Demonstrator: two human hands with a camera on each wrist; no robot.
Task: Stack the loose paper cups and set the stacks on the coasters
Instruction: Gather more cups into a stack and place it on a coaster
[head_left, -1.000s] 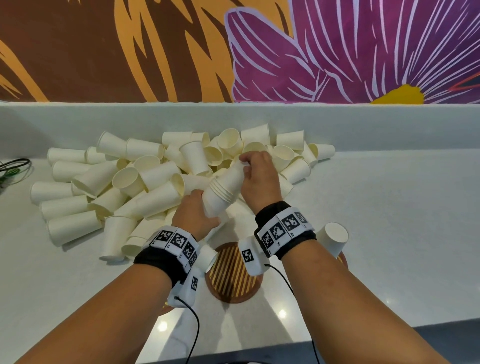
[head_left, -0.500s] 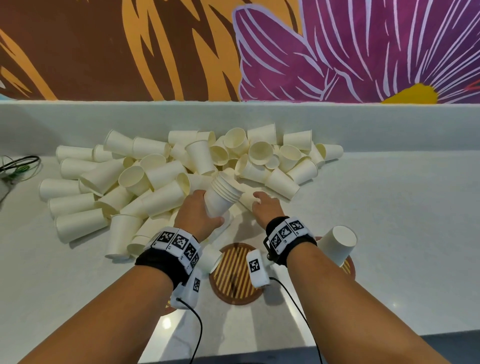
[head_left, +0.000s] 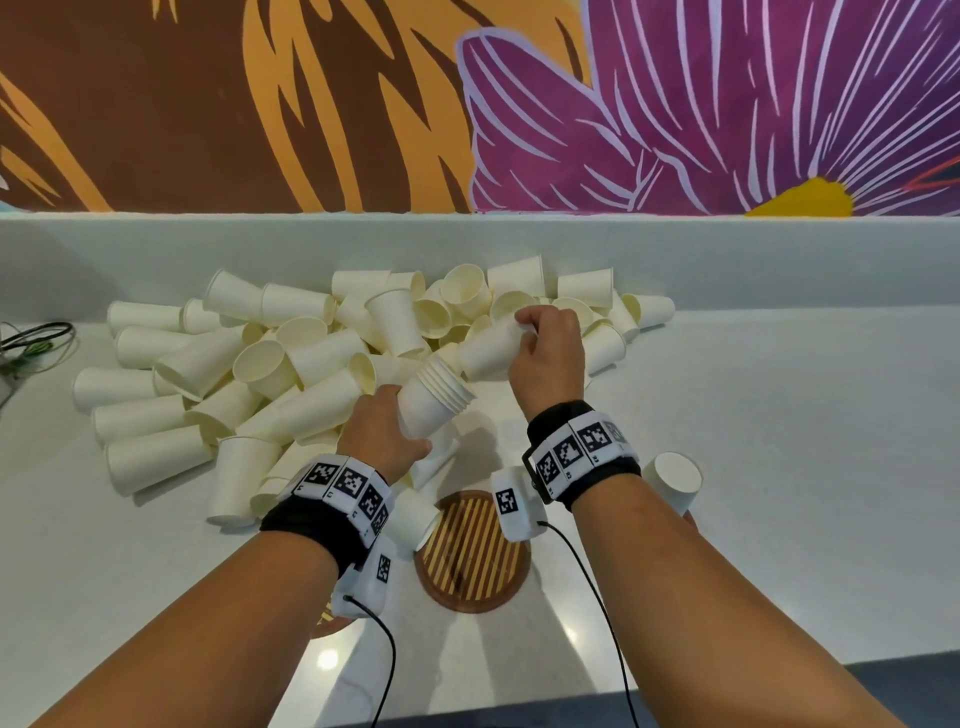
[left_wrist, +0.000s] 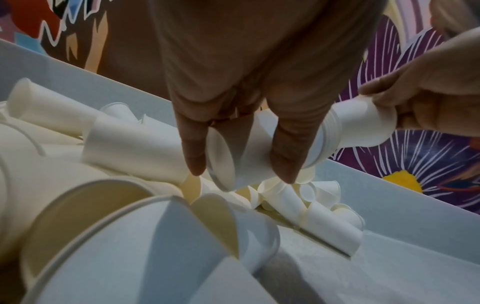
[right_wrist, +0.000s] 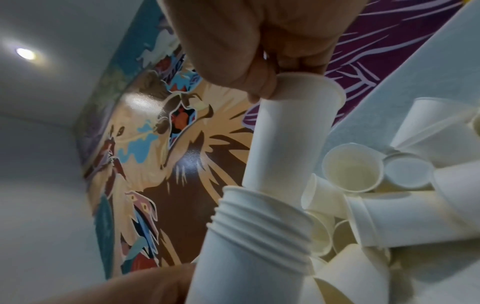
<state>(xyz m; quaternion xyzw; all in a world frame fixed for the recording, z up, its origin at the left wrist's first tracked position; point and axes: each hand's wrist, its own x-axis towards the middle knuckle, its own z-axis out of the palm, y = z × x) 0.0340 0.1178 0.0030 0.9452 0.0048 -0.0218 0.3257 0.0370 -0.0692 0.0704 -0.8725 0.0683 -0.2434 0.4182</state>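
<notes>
Left hand (head_left: 382, 435) of mine grips the nested stack (head_left: 434, 399) — tilted, rims pointing up-right over the counter (head_left: 779, 467). My right hand (head_left: 546, 354) pinches a single cup (head_left: 485, 351) at its rim end, base entering the stack's mouth — axes roughly aligned.

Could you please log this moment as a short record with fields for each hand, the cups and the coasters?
left hand: grips a nested stack of white paper cups, tilted, mouth facing the right hand
right hand: holds a single white paper cup, base entering the stack's mouth
loose cups: heaped on the pale counter
round striped wooden coaster: no stack on it
</notes>
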